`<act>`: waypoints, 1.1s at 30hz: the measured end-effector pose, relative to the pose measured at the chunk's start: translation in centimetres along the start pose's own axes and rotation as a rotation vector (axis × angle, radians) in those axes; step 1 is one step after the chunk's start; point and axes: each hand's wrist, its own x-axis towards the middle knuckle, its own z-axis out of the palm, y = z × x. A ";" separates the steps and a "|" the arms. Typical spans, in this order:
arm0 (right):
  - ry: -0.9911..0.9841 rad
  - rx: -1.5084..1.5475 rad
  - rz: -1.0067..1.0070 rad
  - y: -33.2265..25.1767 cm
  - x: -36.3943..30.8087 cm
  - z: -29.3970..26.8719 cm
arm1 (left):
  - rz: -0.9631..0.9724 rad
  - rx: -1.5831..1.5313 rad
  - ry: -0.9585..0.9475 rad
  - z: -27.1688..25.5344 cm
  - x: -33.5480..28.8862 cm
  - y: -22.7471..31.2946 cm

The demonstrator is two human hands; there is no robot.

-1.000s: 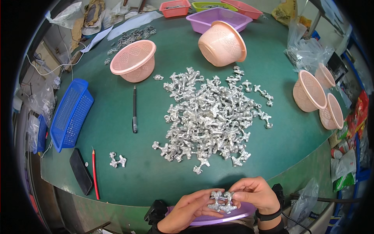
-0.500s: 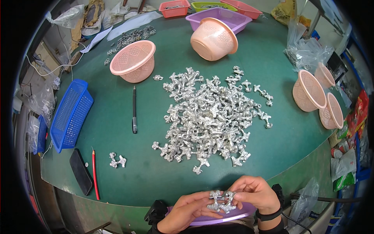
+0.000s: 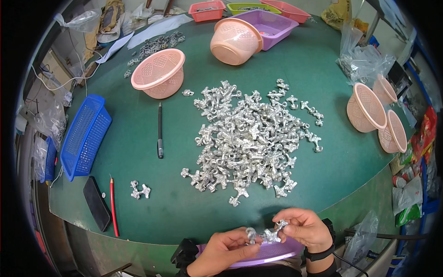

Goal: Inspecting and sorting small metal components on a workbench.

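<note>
Above a purple basket (image 3: 272, 253) at the table's near edge, both my hands are at work. My left hand (image 3: 224, 251) is closed, pinching a small silvery metal casting (image 3: 250, 235) between thumb and fingers. In the fingertips of my right hand (image 3: 302, 231) is another silvery casting (image 3: 276, 231), knobbly and branched. The two pieces lie close together; I cannot tell whether they are joined. Beyond my hands a large heap of the same castings (image 3: 249, 138) covers the middle of the green table. A few linked castings (image 3: 140, 190) lie apart at the left.
Left on the table (image 3: 138, 129) are a black phone (image 3: 97, 203), a red pencil (image 3: 113, 207), a dark pen (image 3: 160, 131) and a blue basket (image 3: 85, 136). Pink baskets stand at the back left (image 3: 159, 74), far middle (image 3: 235, 42) and right (image 3: 366, 108). A purple tray (image 3: 284, 30) sits behind.
My hands have moved apart slightly, the left piece turning upright and blurred, the right piece shifting right. At the back, the far middle pink basket has shifted left and changed its tilt.
</note>
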 end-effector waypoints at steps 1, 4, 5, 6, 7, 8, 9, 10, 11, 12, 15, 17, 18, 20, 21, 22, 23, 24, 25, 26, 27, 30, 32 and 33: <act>0.000 0.000 -0.001 0.0 -0.1 -0.1 | -0.011 0.019 -0.023 -0.4 0.1 -0.3; 0.021 -0.058 0.002 0.3 -0.2 -0.7 | 0.002 -0.034 -0.016 -0.7 0.1 -0.7; 0.020 -0.083 -0.047 0.6 -0.1 -0.8 | 0.002 -0.034 -0.016 -0.5 0.1 -0.5; 0.019 -0.108 -0.097 0.7 -0.1 -0.8 | 0.012 0.059 0.002 -0.1 0.1 -0.1; 0.018 -0.108 -0.096 0.8 0.0 -0.5 | 0.022 0.151 0.021 0.3 0.2 0.2; 0.029 -0.116 -0.169 0.8 0.2 -0.1 | 0.022 0.150 0.023 0.6 0.2 0.3; 0.041 -0.124 -0.242 0.8 0.2 0.3 | 0.050 0.097 0.019 0.9 0.2 0.4; 0.041 -0.124 -0.243 0.7 0.2 0.5 | 0.078 0.043 0.014 1.1 0.2 0.5; 0.071 -0.196 -0.195 0.4 0.1 0.7 | 0.078 0.043 0.013 0.9 0.3 0.3; 0.100 -0.267 -0.147 0.3 0.1 0.9 | 0.017 -0.030 0.005 0.5 0.3 -0.1; 0.121 -0.323 -0.142 0.1 0.5 1.7 | -0.061 -0.118 -0.005 0.8 0.6 0.2; 0.139 -0.320 -0.101 0.0 0.5 1.8 | -0.073 -0.131 -0.004 0.8 0.6 0.3; 0.158 -0.317 -0.060 0.0 0.5 1.8 | -0.091 -0.146 0.003 0.7 0.5 0.2; 0.144 -0.323 -0.067 -0.1 0.6 1.8 | -0.109 -0.162 0.011 0.5 0.5 0.2; 0.131 -0.330 -0.075 -0.1 0.6 1.8 | -0.116 -0.173 0.002 0.5 0.6 0.3; 0.131 -0.330 -0.075 -0.1 0.6 1.8 | -0.124 -0.185 -0.008 0.5 0.6 0.4; 0.129 -0.342 -0.077 -0.1 0.6 1.8 | -0.125 -0.185 -0.008 0.5 0.6 0.4; 0.126 -0.355 -0.080 -0.1 0.6 1.8 | -0.118 -0.187 -0.004 0.6 0.7 0.4; 0.127 -0.355 -0.080 -0.2 0.6 1.7 | -0.112 -0.189 -0.001 0.6 0.7 0.4; 0.118 -0.362 -0.082 -0.2 0.5 1.6 | -0.112 -0.189 -0.002 0.6 0.8 0.4; 0.108 -0.369 -0.084 -0.2 0.5 1.6 | -0.118 -0.193 -0.021 0.6 0.9 0.4; 0.155 -0.362 -0.063 -0.3 0.6 1.8 | -0.124 -0.194 -0.047 0.6 1.0 0.6; 0.161 -0.361 -0.060 -0.3 0.6 1.8 | -0.124 -0.191 -0.054 0.6 1.0 0.7; 0.167 -0.359 -0.057 -0.3 0.6 1.8 | -0.127 -0.195 -0.059 0.6 1.0 0.7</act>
